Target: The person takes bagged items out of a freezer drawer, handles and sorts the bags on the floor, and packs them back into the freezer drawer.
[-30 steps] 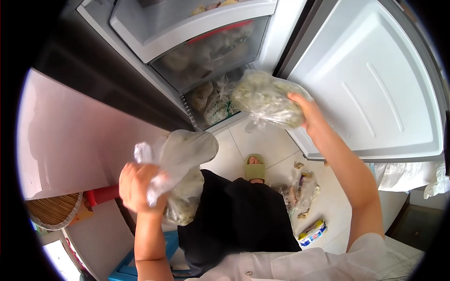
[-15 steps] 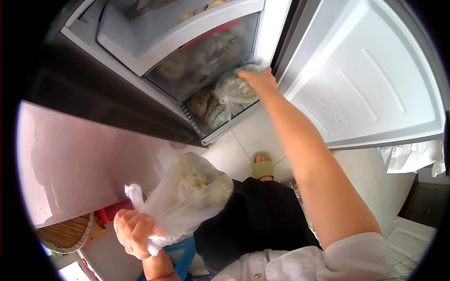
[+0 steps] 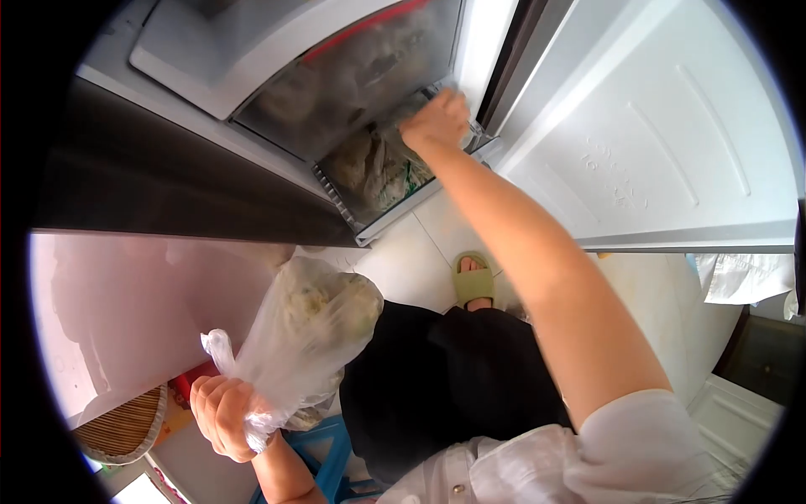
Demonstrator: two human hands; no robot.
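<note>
My left hand (image 3: 225, 416) is closed around the gathered neck of a cloudy plastic bag (image 3: 323, 307). Pale, lumpy food shows through its film, and the bag stands out beyond my fist over the floor. Inside the low freezer drawer (image 3: 395, 220), pulled partly out, my right hand (image 3: 437, 122) reaches over bagged food at the drawer's right side. Its fingers are bent and slightly blurred, and whether they grip anything cannot be made out. Another bag of food (image 3: 386, 172) with green marks lies in the drawer, left of my right hand.
Above stands a frosted drawer (image 3: 353, 80) with a red strip, then a white drawer (image 3: 252, 59) jutting out. The open freezer door (image 3: 663, 126) is on the right. A slippered foot (image 3: 475, 281) rests on the tiles. A woven basket (image 3: 126, 424) and blue stool (image 3: 323, 458) are lower left.
My right hand has moved deeper into the drawer, and the clear bag beneath it is now mostly hidden. My left hand and its bag have shifted slightly left. The view has tilted a little.
</note>
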